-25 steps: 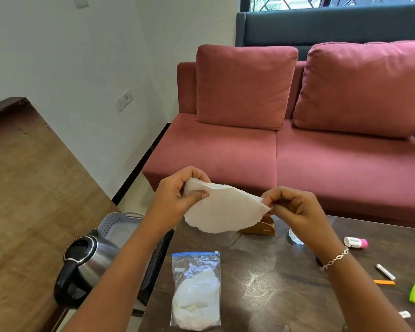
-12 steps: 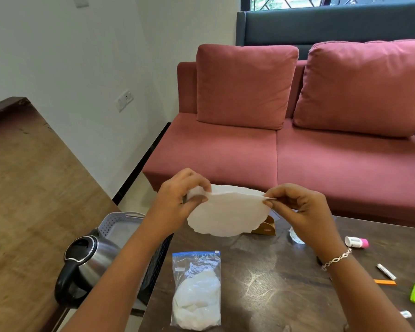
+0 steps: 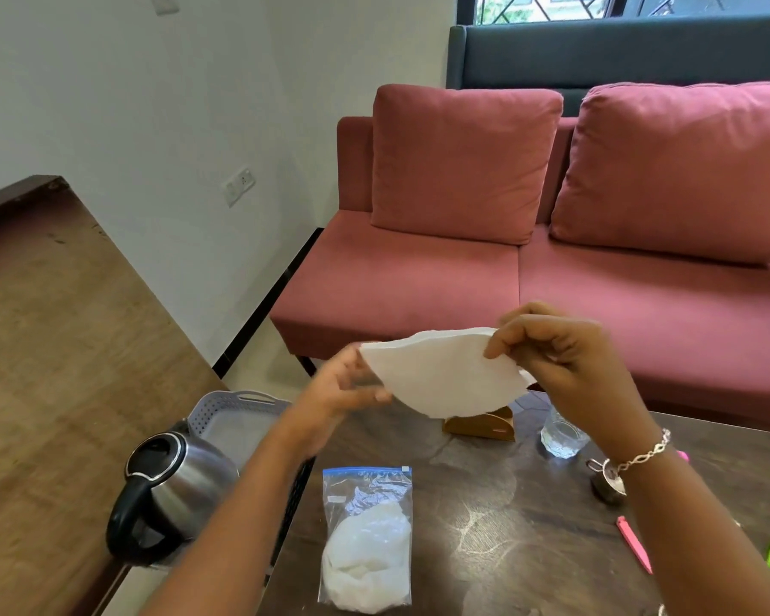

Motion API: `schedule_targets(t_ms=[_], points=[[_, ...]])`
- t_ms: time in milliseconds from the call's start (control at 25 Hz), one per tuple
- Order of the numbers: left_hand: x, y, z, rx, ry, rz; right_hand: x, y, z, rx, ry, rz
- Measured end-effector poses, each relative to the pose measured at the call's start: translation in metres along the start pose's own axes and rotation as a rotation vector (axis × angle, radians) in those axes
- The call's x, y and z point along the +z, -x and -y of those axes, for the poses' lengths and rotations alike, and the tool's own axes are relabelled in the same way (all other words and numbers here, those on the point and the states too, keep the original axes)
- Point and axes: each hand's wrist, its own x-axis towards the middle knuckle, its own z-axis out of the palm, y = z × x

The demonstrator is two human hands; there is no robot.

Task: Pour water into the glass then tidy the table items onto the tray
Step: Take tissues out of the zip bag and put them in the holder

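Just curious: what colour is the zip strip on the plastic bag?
The strip is blue; the head view shows it.

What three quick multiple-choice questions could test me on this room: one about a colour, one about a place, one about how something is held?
1. What colour is the sofa? A) red B) green C) yellow
2. Where does the plastic bag lie? A) on the sofa B) on the table C) on a shelf
3. How is the white paper? A) flat on the table B) held up in the air C) crumpled on the sofa

Answers:
1 A: its seat and cushions are a dusky red.
2 B: it lies flat on the dark table, near the front edge.
3 B: the right hand pinches its edge above the table.
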Motion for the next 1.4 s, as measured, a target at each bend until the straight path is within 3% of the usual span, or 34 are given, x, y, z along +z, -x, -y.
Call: schedule_targets(t_ms=[200,400,520,720,800,960,1240,1400], points=[[0.038,-0.005,0.066,-0.260,0.205,0.096,-0.005,-0.007,0.012,0.005,-0.120,0.025],[0.051,-0.004,0.084,-0.325,0.507,0.188,-0.011,0.000,0.005,0.080,-0.197,-0.097],[0.048,0.000,0.080,-0.301,0.579,0.104,-0.015,0.005,-0.008,0.143,-0.146,-0.136],[0.037,0.005,0.063,-0.229,0.516,-0.250,-0.017,0.013,-0.025,0.241,-0.176,-0.180],[0.032,0.007,0.056,-0.179,0.489,-0.318,-0.016,0.015,-0.028,0.251,-0.157,-0.180],[0.030,0.011,0.043,-0.100,0.375,-0.289,-0.013,0.017,-0.032,0.289,-0.127,-0.169],[0.030,0.010,0.033,-0.035,0.087,-0.409,-0.014,0.020,-0.037,0.254,0.249,-0.180],[0.026,0.012,0.032,-0.133,-0.106,-0.186,-0.015,0.021,-0.033,0.209,0.177,-0.186]])
